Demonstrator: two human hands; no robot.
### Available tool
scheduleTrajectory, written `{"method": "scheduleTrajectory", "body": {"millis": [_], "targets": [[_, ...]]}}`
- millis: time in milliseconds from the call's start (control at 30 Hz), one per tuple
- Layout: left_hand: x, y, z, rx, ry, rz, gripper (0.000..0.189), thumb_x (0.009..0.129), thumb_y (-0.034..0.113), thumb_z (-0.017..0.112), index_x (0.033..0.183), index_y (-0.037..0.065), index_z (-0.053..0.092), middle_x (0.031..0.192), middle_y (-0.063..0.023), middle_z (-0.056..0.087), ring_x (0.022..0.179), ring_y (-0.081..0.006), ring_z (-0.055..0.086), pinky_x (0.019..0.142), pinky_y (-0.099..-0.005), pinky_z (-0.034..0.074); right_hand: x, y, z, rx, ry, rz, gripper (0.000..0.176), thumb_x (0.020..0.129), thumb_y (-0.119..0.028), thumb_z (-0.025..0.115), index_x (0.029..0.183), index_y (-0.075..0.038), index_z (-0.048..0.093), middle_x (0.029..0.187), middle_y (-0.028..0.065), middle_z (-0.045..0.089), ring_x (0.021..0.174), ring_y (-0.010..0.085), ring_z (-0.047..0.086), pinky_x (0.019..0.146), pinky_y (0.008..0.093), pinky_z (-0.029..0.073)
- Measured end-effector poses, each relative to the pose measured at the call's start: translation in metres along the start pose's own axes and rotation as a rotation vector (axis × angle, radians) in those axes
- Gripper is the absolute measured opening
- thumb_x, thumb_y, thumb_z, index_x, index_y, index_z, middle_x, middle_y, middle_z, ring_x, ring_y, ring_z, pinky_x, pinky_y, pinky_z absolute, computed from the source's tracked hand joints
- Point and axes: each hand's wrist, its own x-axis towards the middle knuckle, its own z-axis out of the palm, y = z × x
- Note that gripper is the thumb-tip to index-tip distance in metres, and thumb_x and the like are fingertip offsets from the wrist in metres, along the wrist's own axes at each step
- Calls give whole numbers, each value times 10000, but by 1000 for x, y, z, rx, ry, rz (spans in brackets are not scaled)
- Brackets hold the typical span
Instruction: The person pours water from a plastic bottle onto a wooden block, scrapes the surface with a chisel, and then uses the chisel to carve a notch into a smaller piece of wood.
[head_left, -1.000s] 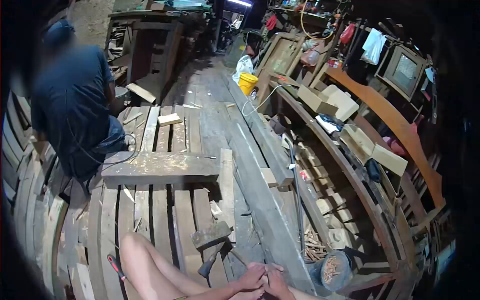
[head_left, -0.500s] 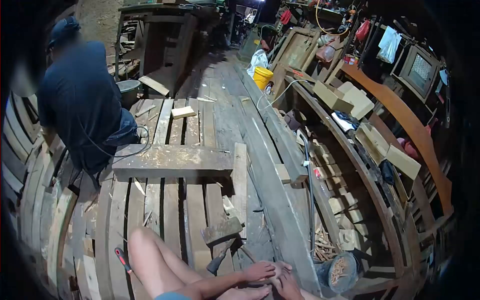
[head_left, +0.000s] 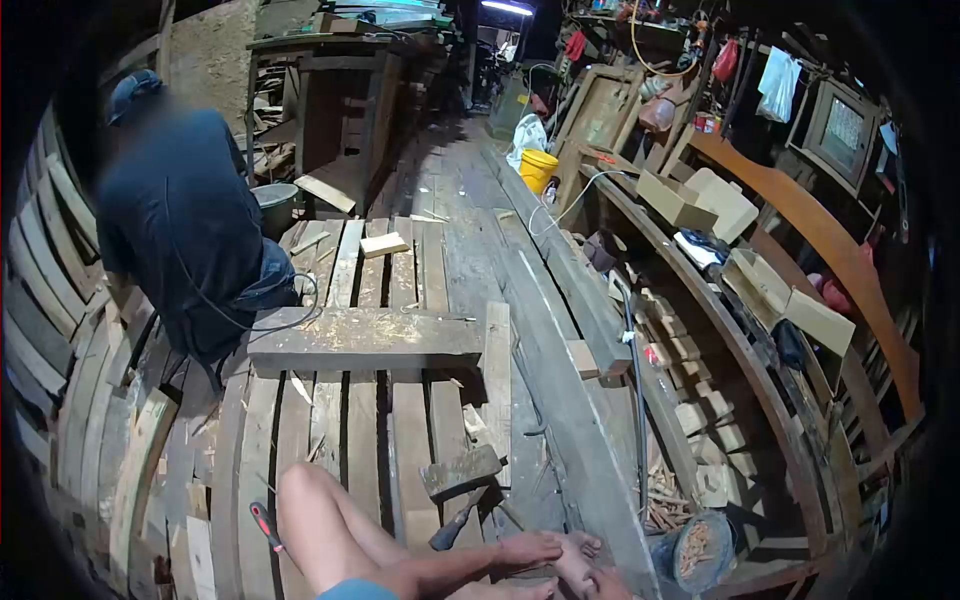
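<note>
My left hand (head_left: 530,548) lies with its fingers flat on one bare foot (head_left: 574,562) at the bottom of the view. Beside that foot's other side is my right hand (head_left: 608,584), touching it, partly cut off by the lower edge; its visible fingers look spread. Neither hand holds a tool. Left of the hands, a dark-ended tool (head_left: 451,530) rests on the planks near a wooden block (head_left: 461,473). A red and black handled tool (head_left: 266,526) lies beside my bent knee.
A person (head_left: 180,220) in dark clothes sits at the left, turned away. A thick beam (head_left: 365,340) with shavings crosses the slats ahead. A long beam (head_left: 560,420) runs along the right, near a bucket of wood pieces (head_left: 704,550). A yellow bucket (head_left: 538,172) stands farther back.
The view has shifted, so the scene sits slightly lower and farther right. My right hand has slid toward the lower right of the foot; my left hand remains on it.
</note>
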Motion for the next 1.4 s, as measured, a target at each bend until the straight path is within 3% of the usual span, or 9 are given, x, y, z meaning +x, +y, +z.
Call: {"method": "scheduleTrajectory", "body": {"millis": [133,200,400,567,700,833,1067,1267,1400], "targets": [[21,-10,9,257,121,385,192,864,211,511,1002,79,492,962,-85,506,936,-241,539,867,-395,436,-5,12,-6,-54,10,154,387,815,-172,535,1175,-49,605,1103,227,622,1044,400,568,900,463,457],[29,-7,6,238,78,359,198,860,209,508,1008,78,494,976,-86,508,953,-240,533,867,-396,435,16,-28,-6,9,180,-127,428,830,-218,535,1210,-28,583,1162,251,596,1070,420,552,926,466,444],[15,-5,7,180,-205,169,236,843,203,496,1041,75,502,1046,-91,517,1043,-239,504,869,-402,431,6,-22,-9,125,-8,-57,592,933,-428,456,1325,14,492,1371,259,463,1267,423,427,1053,463,350],[43,1,6,345,174,604,150,796,193,518,914,99,520,937,-57,499,966,-217,506,848,-359,408,0,-28,-9,174,26,5,556,915,-332,470,1362,-2,454,1355,250,474,1220,439,450,1032,469,366],[34,-6,12,347,101,540,150,791,196,519,909,104,522,933,-56,493,963,-212,505,846,-359,407,3,-42,-9,77,140,-52,530,886,-304,525,1337,-30,488,1280,261,516,1164,420,496,990,466,395],[30,-7,14,398,116,536,150,786,199,520,904,108,524,930,-55,487,960,-207,504,844,-358,407,-9,-69,-44,156,-90,258,486,908,-331,513,1267,-4,528,1185,270,563,1071,446,545,951,462,426],[32,-24,46,144,-69,423,254,843,199,540,1046,47,558,1065,-173,519,1024,-357,505,895,-480,414,-1,-12,18,-29,150,-95,486,890,-339,557,1232,6,532,1200,240,566,1075,446,528,918,493,433],[29,-20,37,337,101,618,277,883,195,500,1120,62,558,1128,-145,535,1094,-322,507,939,-483,407,-14,3,-1,-73,-252,230,502,877,-414,585,1218,-46,595,1269,237,559,1117,409,559,934,465,458],[37,-5,35,332,190,596,274,835,194,551,1066,49,582,1078,-157,577,1087,-305,532,920,-463,415,-4,-8,1,-92,-73,-150,352,852,-299,582,1115,-66,608,1104,182,600,1032,380,548,905,465,429]]}}
